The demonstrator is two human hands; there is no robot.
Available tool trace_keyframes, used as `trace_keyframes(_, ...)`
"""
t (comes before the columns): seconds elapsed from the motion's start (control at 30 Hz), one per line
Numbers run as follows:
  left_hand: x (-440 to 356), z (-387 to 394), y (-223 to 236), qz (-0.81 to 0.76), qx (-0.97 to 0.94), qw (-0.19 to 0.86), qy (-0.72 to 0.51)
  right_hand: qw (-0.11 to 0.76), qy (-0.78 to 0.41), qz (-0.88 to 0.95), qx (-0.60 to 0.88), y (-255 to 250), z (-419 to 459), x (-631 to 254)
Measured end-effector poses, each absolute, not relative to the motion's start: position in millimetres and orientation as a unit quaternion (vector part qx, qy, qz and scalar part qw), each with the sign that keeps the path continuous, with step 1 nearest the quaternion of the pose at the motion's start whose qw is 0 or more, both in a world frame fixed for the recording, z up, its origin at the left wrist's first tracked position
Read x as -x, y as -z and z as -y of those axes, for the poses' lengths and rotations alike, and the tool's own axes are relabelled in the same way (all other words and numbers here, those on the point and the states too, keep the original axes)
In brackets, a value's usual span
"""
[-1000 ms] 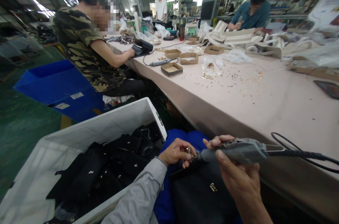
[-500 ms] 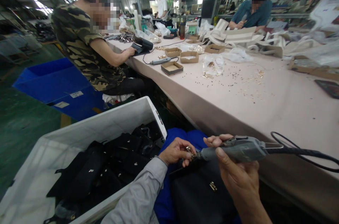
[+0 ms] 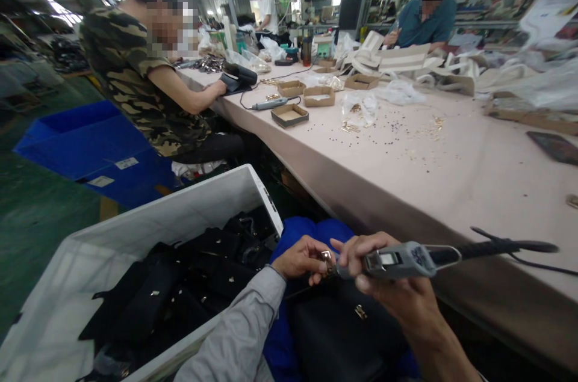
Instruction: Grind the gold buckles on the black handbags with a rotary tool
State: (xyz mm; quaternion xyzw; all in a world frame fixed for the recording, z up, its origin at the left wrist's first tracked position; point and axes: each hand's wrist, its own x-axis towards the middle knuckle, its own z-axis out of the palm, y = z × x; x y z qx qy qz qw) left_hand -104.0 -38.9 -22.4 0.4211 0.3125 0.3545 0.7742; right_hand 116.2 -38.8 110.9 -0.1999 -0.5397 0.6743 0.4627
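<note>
My right hand (image 3: 397, 295) is wrapped round a grey electric screwdriver (image 3: 401, 260) with a black cord (image 3: 510, 246) trailing right. Its tip points left at a small gold metal fitting (image 3: 326, 256) pinched in my left hand (image 3: 301, 258). Both hands hover over a black bag (image 3: 343, 334) lying in my lap below the table edge; a gold clasp (image 3: 360, 311) shows on the bag.
A white bin (image 3: 149, 231) of black bags stands at my left. The long pink table (image 3: 406, 165) carries small cardboard trays (image 3: 289, 115), loose screws, plastic bags and another screwdriver (image 3: 270, 104). A person in camouflage sits at left; blue bins (image 3: 85, 141) lie behind. Two more people work farther off.
My right hand has rolled the screwdriver and slid it slightly left, closer to the fitting. The left hand has stayed in its pinch.
</note>
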Motion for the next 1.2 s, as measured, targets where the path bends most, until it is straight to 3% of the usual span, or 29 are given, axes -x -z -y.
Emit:
trace_keyframes(0.4,83.7,40.2,-20.7,-0.268,-0.478,0.817,-0.183,0.365,-0.735,0.570,0.046,-130.3,49.1,-165.8)
trace_keyframes(0.67,86.9,55.2,-26.4,-0.357,-0.494,0.749,-0.258,0.583,-0.671,0.387,0.247,-143.8,48.6,-187.7)
trace_keyframes(0.97,82.5,69.0,-31.1,-0.460,-0.498,0.664,-0.315,0.637,-0.639,0.261,0.343,-110.6,46.2,-224.3)
trace_keyframes(1.2,69.4,102.5,-106.6,-0.548,-0.536,0.541,-0.345,0.696,-0.633,0.141,0.308,-103.5,46.5,-258.0)
